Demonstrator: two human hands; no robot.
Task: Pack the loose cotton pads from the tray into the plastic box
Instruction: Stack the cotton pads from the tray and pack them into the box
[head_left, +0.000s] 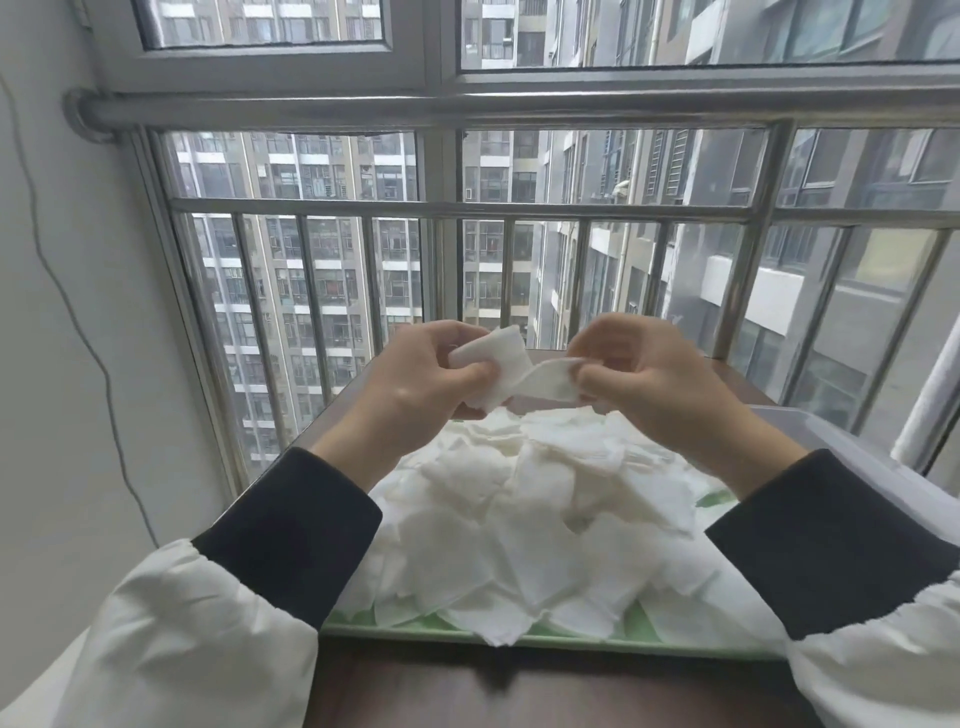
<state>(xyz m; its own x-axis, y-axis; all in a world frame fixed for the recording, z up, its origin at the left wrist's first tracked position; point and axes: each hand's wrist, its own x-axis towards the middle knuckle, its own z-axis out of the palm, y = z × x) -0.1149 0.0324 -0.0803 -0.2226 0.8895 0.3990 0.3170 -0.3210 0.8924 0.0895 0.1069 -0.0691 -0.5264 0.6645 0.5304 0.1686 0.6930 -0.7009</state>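
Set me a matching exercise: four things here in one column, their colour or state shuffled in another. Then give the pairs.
1. tray
2. table
3. left cuff
4. raised pads

a. dark brown
b. pinched by left hand and right hand
c. pale green
d. black

Pairs: 1-c; 2-a; 3-d; 4-b
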